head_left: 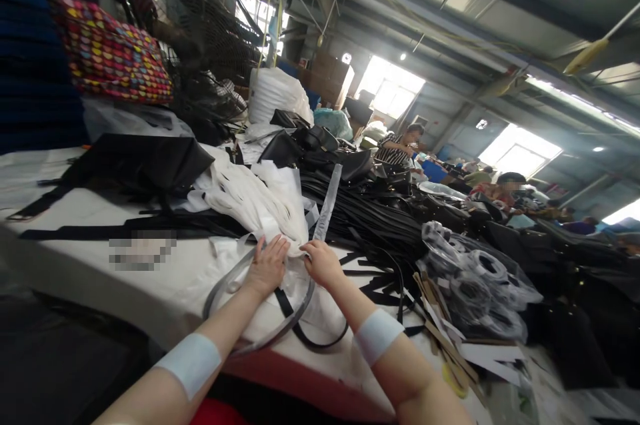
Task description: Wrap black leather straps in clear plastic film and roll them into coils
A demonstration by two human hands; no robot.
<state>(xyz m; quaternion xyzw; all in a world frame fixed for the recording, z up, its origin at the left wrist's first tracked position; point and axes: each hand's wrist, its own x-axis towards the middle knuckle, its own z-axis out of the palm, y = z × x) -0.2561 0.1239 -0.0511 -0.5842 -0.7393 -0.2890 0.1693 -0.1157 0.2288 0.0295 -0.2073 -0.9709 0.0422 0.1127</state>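
A thick bundle of white strips lies on the white-covered table, its near end gathered between my hands. My left hand rests palm down on this end, with its fingers laid over the strips. From the other side, my right hand pinches the strips at the tip of the bundle, fingers bent. A grey strip loops over the table under my forearms. Beside it curves a thin black strap. A shiny grey band sticks up just behind my right hand.
A black bag piece lies at left, with long black straps near it. Black strips are heaped behind my right hand. Plastic-wrapped rolls and cardboard strips sit at right. Other people are farther back.
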